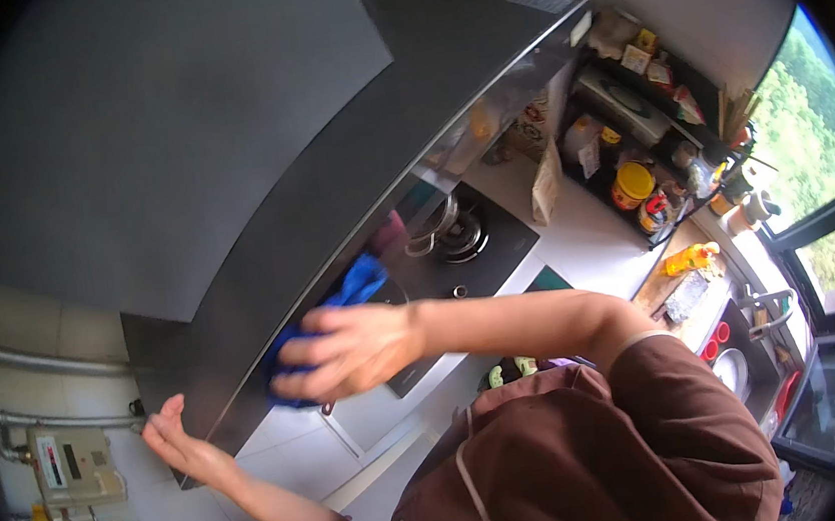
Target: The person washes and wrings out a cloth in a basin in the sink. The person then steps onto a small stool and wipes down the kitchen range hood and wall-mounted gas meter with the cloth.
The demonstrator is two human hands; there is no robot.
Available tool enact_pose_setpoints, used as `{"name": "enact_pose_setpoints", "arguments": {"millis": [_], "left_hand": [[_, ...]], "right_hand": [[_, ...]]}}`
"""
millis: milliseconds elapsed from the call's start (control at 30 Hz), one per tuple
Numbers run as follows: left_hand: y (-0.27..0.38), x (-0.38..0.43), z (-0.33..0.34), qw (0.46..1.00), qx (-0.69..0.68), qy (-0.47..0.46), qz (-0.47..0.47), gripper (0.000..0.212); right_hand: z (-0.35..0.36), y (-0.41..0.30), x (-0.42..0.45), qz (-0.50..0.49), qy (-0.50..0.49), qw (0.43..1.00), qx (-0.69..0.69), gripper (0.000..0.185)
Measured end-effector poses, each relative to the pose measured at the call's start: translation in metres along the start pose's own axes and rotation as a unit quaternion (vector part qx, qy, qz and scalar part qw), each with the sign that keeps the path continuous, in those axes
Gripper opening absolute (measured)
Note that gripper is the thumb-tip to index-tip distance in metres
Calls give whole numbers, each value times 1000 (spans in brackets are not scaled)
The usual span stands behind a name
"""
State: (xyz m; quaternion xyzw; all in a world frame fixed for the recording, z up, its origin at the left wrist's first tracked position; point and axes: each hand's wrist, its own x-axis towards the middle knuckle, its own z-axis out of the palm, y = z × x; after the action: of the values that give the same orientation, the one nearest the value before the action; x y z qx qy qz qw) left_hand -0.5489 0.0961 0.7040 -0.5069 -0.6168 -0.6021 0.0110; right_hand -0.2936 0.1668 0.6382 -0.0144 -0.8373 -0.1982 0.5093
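Note:
My right hand (354, 349) is pressed over a blue cloth (360, 279) at the front lower edge of a dark range hood (290, 190). The fingers are spread and slightly blurred, and the cloth bunches out above and below them. My left hand (186, 445) is at the hood's left end with its fingers apart and nothing visible in it. Whether it touches the panel I cannot tell. Below the hood, a gas hob (490, 234) with a burner and a metal pot stand shows beyond my right wrist; my forearm and the hood hide part of it.
A gas meter (75, 463) with metal pipes (50, 360) is on the tiled wall at left. At right are a crowded black shelf (597, 168) with a yellow-lidded tub (634, 183), an orange bottle (689, 258), a sink faucet (772, 305) and an open window (804, 125).

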Motion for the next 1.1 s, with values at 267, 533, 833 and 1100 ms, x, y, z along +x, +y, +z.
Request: {"name": "enact_pose_setpoints", "arguments": {"millis": [267, 533, 833, 1100], "left_hand": [[9, -5, 16, 1000, 26, -7, 6, 28], [7, -2, 12, 1000, 24, -8, 5, 28], [1, 10, -5, 997, 22, 26, 65, 25], [166, 14, 126, 837, 21, -389, 384, 29]], "right_hand": [[-116, 72, -82, 193, 32, 963, -188, 28], [-164, 130, -166, 429, 174, 820, -336, 66], [-224, 106, -315, 860, 389, 325, 57, 43], [-253, 26, -329, 795, 520, 226, 217, 36]]}}
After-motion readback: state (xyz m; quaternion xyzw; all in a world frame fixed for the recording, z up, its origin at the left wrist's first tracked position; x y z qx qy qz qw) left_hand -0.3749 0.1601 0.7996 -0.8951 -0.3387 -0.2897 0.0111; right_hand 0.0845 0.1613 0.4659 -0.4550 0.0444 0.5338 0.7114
